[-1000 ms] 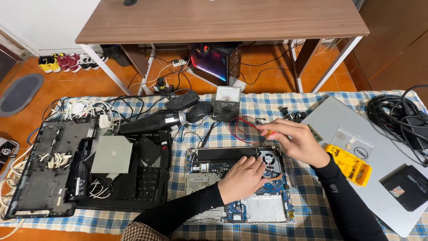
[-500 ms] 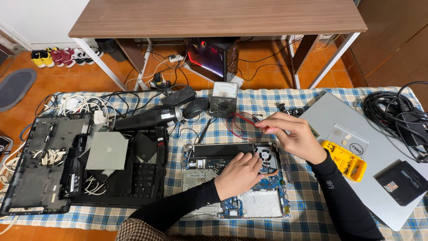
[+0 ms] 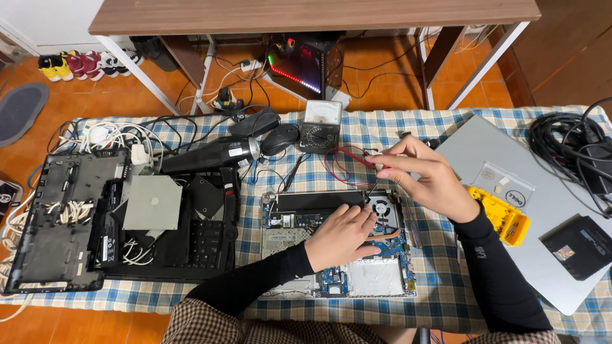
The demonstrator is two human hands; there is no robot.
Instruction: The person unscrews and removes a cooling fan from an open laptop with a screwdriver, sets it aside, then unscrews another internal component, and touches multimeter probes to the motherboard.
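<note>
An opened laptop base with a blue circuit board (image 3: pixel 338 277) and a round cooling fan (image 3: pixel 381 206) lies in front of me on the checked cloth. My left hand (image 3: pixel 341 237) rests flat on the board beside the fan, fingers together, holding nothing. My right hand (image 3: pixel 426 178) hovers above the fan and pinches a thin dark tool (image 3: pixel 373 186), its tip pointing down at the fan's upper left edge. Red test leads (image 3: pixel 341 162) loop just left of the right hand, running from an analog meter (image 3: pixel 320 126).
Two stripped black laptop shells (image 3: pixel 51 229) and a silver drive (image 3: pixel 153 202) lie at left. A black heat gun (image 3: pixel 210 153) and a mouse (image 3: pixel 280 137) sit behind. A closed silver laptop (image 3: pixel 510 172), yellow tool (image 3: pixel 503 216) and cable bundle (image 3: pixel 567 140) are at right. A desk stands beyond.
My right hand has lifted slightly and drawn back toward the fan's upper edge with the tool. The left hand stays on the board; the camera view shifted a little.
</note>
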